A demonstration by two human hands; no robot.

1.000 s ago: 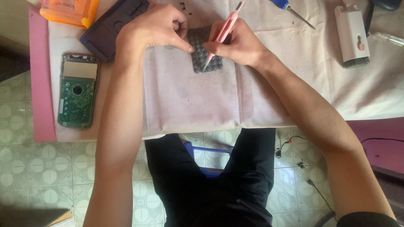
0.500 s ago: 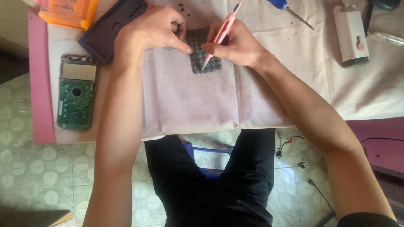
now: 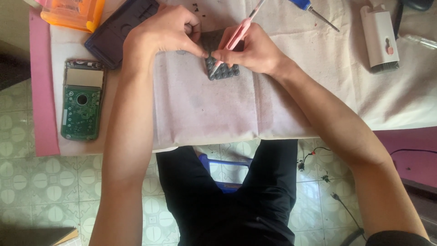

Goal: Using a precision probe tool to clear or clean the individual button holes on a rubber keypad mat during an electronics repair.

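Upper centre of the frame: my left hand (image 3: pixel 166 34) pins the grey keypad mat (image 3: pixel 221 69) while my right hand (image 3: pixel 255 50) grips pink tweezers (image 3: pixel 236 36); circuit board (image 3: pixel 81 105) lies stripped at left, reassembly apparently still ahead

Both forearms reach forward and converge. The left hand (image 3: pixel 164 34) is curled, fingertips pinched down beside the right hand (image 3: pixel 255 50), which is closed in a pen-like grip, knuckles nearly touching the left.

Green circuit board (image 3: pixel 81 105), dark device casing (image 3: pixel 119 32), orange plastic box (image 3: pixel 73 13), blue-handled screwdriver (image 3: pixel 313 10), white handheld tool (image 3: pixel 380 36), pale cloth (image 3: pixel 218 114)
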